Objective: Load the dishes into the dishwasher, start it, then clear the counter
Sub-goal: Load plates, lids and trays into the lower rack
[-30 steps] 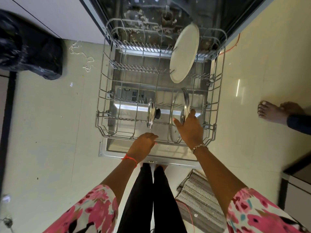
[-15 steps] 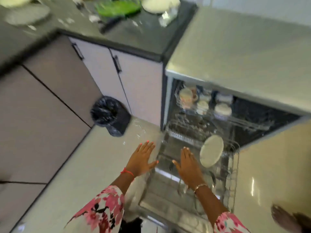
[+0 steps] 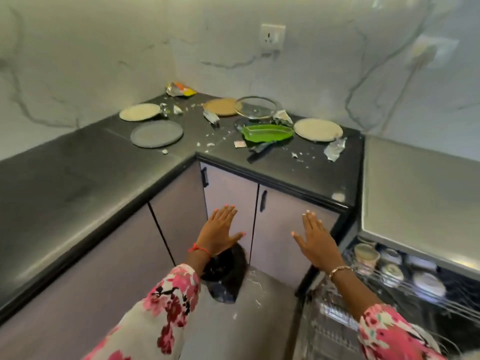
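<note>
1. Both hands are out in front and empty. The left hand (image 3: 218,232) is flat, fingers straight and together, thumb sticking out sideways. The right hand (image 3: 318,242) is the same, fingers stretched out and gripping nothing
2. They hang well apart in front of the pale cabinet doors with black handles (image 3: 231,193), below the black L-shaped stone counter (image 3: 78,178)
3. The dishes left to load are all on the counter's back corner. On the left there's a round cream plate (image 3: 140,112) with a round dark grey plate (image 3: 157,133) just in front of it
4. In the middle, a round brown plate (image 3: 220,107) sits next to a round glass lid with a metal rim (image 3: 255,107), and the lid's edge seems to overlap the plate
5. In front of the lid is a green leaf-shaped tray (image 3: 267,132), and right beside that is another round cream plate (image 3: 318,129). A long black utensil (image 3: 259,152) lies just in front of the tray, too blurry to say what it is
6. Junk on the counter: a crumpled orange and yellow snack wrapper (image 3: 180,90) in the far corner, a crumpled silver foil scrap (image 3: 335,149) near the right edge, and white crumbs scattered about
7. The steel-topped dishwasher (image 3: 415,193) stands open on the right. Its upper wire rack (image 3: 457,307) holds pale bowls and cups (image 3: 428,283), and the lower wire rack (image 3: 327,318) is below the right forearm
8. A black bin bag (image 3: 226,271) sits on the floor against the cabinets, just below the left wrist
</note>
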A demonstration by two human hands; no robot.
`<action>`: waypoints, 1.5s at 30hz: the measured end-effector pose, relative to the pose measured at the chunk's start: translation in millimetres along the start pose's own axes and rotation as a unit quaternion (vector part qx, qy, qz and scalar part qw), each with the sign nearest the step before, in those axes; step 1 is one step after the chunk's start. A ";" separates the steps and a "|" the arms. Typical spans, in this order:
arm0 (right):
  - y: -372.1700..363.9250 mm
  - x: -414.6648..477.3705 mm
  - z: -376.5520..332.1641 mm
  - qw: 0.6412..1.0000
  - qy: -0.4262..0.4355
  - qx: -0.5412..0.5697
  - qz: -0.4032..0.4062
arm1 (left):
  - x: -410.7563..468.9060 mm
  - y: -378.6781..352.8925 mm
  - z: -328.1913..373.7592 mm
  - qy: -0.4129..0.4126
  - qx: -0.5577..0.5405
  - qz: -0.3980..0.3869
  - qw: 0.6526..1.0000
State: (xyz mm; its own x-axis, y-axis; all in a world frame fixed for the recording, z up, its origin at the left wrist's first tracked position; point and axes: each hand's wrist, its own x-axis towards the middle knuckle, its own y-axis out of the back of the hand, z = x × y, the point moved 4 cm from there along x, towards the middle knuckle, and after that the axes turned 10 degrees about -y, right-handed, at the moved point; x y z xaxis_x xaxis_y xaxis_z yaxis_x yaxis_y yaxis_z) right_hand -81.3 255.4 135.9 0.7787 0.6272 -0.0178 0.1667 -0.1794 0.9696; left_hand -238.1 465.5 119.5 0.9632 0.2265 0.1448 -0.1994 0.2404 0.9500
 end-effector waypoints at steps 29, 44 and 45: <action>20.7 586.7 -134.9 0.829 -0.264 0.493 -0.011 | 420.6 30.2 -317.9 0.082 -0.025 -0.028 0.996; -22.3 657.3 -156.7 0.501 -0.376 0.769 -0.126 | 424.1 18.0 -330.1 0.083 0.012 0.024 0.996; -23.9 660.3 -153.9 0.499 -0.374 0.773 -0.115 | 424.3 17.8 -330.2 0.084 0.010 0.024 0.996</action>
State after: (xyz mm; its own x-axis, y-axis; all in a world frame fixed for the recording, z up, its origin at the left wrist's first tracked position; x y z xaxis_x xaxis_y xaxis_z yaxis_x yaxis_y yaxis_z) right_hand 335.8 790.5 138.5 0.5431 0.4108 -0.7323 0.1207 -0.9013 -0.4161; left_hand 107.4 877.6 106.4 0.9087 0.3918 0.1443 -0.2398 0.2066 0.9486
